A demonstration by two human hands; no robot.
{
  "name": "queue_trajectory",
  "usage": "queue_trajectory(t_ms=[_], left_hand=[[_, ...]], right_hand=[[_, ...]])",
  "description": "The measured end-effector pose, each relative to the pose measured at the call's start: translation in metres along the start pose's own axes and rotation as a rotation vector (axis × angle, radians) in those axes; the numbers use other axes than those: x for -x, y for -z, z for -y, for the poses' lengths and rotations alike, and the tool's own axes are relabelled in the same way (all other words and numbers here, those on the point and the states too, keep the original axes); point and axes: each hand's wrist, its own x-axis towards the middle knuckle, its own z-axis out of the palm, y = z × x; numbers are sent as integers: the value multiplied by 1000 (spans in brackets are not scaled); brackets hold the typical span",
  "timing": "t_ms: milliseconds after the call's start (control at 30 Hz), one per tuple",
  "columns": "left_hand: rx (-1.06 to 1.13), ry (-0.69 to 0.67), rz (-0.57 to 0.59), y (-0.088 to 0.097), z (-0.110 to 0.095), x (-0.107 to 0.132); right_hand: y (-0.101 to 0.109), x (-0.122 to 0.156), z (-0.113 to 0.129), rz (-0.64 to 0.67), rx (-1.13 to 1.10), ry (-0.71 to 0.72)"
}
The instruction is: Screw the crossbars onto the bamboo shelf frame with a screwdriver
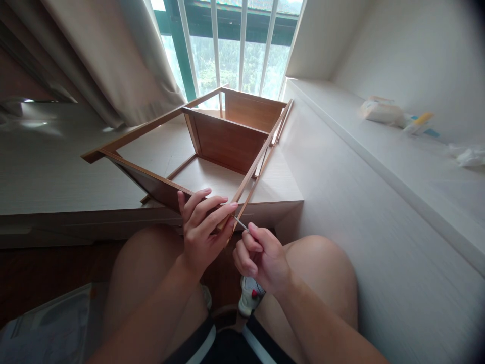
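A brown wooden shelf frame [227,141] with two compartments lies on its side on a low pale platform [56,177]. My left hand [200,227] grips the frame's near corner, fingers wrapped over the edge. My right hand [261,258] is closed in a pinch on a thin metal tool [240,223], a small screwdriver or hex key. The tool's tip meets the corner joint just under my left fingertips. Both hands hover over my bare knees.
A window with white bars [231,45] and a beige curtain [113,60] stand behind the frame. A long white ledge [379,146] on the right carries a tissue pack [381,110] and small wrappers [470,156]. A plastic bag [49,328] lies on the floor at lower left.
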Motion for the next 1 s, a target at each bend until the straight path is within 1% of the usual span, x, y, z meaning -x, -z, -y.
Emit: queue_trajectory(t_ms=[100,200,300,400,433,500,600,700,800,900,1000], left_hand=[[3,-8,5,1,0,0],[0,-12,7,2,0,-1],[1,-9,6,2,-1,-2],[7,-4,3,2,-2,-2],[9,-2,2,2,-2,-2],[11,1,1,2,-2,-2],[9,7,-1,3,-2,-2],[8,9,-2,3,-2,-2],[9,9,-4,2,-2,-1],[10,12,-3,1,-1,-1],[14,12,-2,1,-1,0]], right_hand=[[4,-1,-5,-55,145,90],[7,-1,-8,-153,401,179],[9,2,-3,-232,762,292],[10,6,4,-250,1196,464],[9,7,6,-253,1311,519],[9,8,9,-263,1460,611],[6,7,9,-257,1528,692],[5,6,8,-241,1525,700],[6,6,9,-234,1502,671],[7,6,8,-237,1445,610],[8,4,5,-249,1291,527]])
